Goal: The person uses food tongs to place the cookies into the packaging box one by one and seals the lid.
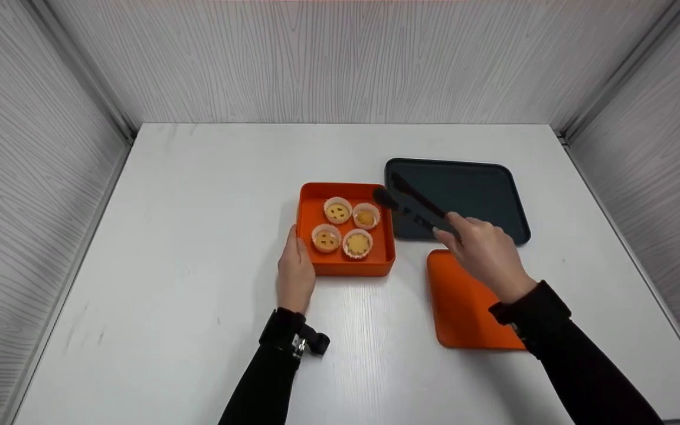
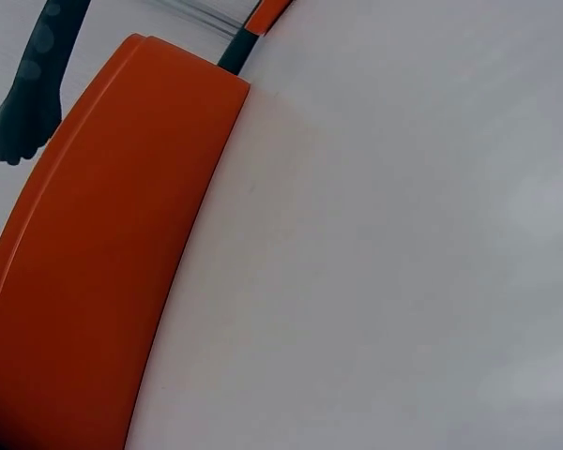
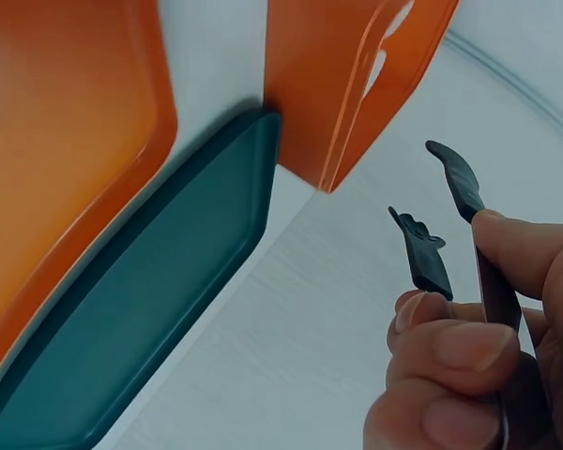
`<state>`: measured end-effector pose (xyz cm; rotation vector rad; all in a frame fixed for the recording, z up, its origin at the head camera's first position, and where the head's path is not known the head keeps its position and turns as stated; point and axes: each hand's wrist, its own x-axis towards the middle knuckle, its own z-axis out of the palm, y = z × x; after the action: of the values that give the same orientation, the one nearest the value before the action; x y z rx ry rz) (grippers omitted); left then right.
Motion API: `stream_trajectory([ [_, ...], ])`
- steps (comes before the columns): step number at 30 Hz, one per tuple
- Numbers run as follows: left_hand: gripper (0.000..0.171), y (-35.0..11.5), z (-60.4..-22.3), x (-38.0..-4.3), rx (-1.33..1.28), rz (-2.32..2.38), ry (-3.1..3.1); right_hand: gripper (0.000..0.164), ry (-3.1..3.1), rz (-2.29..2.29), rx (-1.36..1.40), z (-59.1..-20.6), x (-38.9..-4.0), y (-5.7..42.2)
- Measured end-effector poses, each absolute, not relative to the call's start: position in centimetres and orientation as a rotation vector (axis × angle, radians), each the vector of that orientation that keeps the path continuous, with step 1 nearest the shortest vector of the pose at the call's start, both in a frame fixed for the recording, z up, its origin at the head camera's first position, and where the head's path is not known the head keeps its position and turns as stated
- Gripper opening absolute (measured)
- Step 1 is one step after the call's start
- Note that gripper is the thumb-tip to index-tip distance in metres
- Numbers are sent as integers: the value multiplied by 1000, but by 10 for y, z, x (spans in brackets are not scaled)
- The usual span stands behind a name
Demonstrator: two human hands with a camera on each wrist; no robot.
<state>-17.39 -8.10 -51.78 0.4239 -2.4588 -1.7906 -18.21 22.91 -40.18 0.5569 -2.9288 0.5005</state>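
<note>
My right hand grips dark tongs whose arms are spread apart, with nothing between the tips. In the head view, one tip of the tongs hangs near the right rim of an orange square box; the other is over a dark green tray. The box holds several small pastries in pale paper cups. Against the box's left wall rests my left hand, its fingers extended along the side. The left wrist view shows the box's outer wall but not the fingers.
Nearer the front, an orange tray or lid lies partly under my right wrist. Everything stands on a white table, enclosed by wood-grain panels at the back and both sides.
</note>
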Motion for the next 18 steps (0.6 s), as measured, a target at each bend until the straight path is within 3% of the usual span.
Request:
stream_trajectory([
  [18,53,-80,-518,-174,425,-1774,-2464,43,-2891,568,341,-409,-180,277],
])
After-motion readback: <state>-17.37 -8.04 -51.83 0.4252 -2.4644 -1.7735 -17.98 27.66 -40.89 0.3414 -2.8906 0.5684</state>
